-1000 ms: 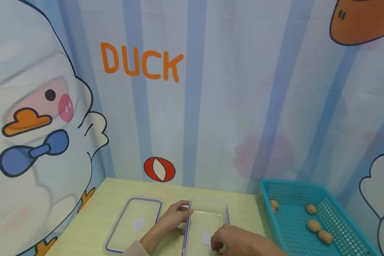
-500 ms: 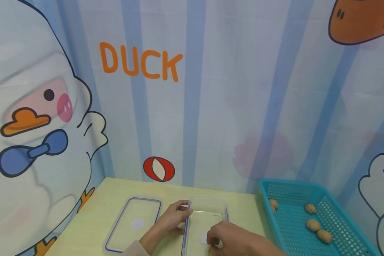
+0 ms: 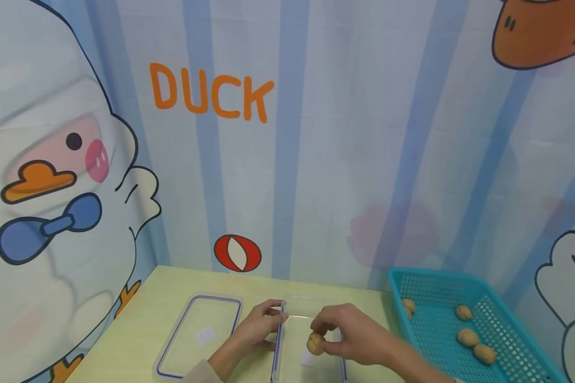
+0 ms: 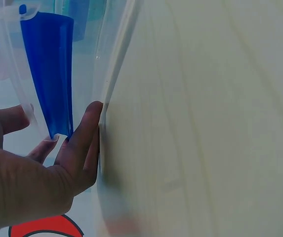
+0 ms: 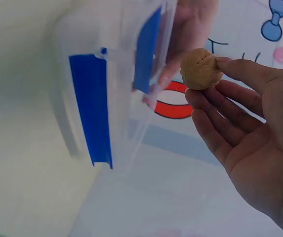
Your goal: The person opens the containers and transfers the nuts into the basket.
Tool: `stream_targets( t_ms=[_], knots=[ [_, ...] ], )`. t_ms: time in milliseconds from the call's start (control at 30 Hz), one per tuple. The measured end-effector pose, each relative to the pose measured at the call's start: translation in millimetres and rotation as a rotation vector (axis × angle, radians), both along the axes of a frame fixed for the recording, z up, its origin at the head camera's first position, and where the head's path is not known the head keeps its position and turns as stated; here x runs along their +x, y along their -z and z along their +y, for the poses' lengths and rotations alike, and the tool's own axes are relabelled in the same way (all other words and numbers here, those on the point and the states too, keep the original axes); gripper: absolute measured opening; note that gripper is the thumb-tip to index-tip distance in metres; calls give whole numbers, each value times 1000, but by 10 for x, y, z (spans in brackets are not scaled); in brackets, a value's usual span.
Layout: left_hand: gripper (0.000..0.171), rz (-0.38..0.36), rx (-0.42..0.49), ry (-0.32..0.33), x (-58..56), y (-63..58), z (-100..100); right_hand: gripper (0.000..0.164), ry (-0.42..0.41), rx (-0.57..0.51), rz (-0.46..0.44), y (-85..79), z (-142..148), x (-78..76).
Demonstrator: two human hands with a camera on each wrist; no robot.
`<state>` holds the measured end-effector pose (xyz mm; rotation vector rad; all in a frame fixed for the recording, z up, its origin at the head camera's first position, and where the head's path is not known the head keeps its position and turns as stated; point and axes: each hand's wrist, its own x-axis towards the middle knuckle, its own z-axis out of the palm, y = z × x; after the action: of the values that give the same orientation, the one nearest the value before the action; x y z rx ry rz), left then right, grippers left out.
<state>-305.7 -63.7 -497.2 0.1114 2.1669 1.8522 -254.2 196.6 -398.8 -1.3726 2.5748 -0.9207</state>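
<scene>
A clear plastic food container (image 3: 292, 367) with blue side clips stands uncovered on the table. Its left wall is gripped by my left hand (image 3: 261, 327), thumb at the rim and fingers along the outside. In the left wrist view, the fingers (image 4: 84, 131) lie beside a blue clip (image 4: 50, 69). Over the container, my right hand (image 3: 347, 332) pinches a walnut (image 3: 315, 343) between thumb and fingertips. The right wrist view shows this walnut (image 5: 200, 69) above the rim, apart from the container wall. A white label (image 3: 307, 356) shows at the container's bottom.
The clear lid (image 3: 179, 340) with a blue seal lies flat at the left. On the right, a turquoise basket (image 3: 441, 324) holds several walnuts (image 3: 468, 337). A duck-print curtain (image 3: 335, 159) hangs behind the pale wooden table (image 3: 364, 306).
My right hand has risen from low in the container, and the walnut in its fingers has come into clear view. The left hand has stayed on the container wall.
</scene>
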Motion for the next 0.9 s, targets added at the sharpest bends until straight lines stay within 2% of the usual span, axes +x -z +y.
stream_targets(
  t_ms=[133, 367, 467, 600, 767, 900],
  knots=[
    [56, -2, 5, 3, 11, 1, -3, 17, 48, -52, 46, -118, 149, -5],
    [55, -12, 14, -2, 8, 19, -5, 21, 189, -85, 161, -286, 526, -38],
    [55, -10, 15, -4, 0, 22, -6, 23, 270, -75, 168, -368, 721, -49],
    [56, -5, 12, 2, -5, 24, -4, 28, 423, -47, 147, -453, 984, -63],
    [56, -10, 4, 1, -2, 13, 2, 33, 556, -31, 212, -439, 1299, -133],
    [56, -8, 7, 0, 4, 0, 6, 34, 599, -44, 265, -364, 1524, -203]
  ],
)
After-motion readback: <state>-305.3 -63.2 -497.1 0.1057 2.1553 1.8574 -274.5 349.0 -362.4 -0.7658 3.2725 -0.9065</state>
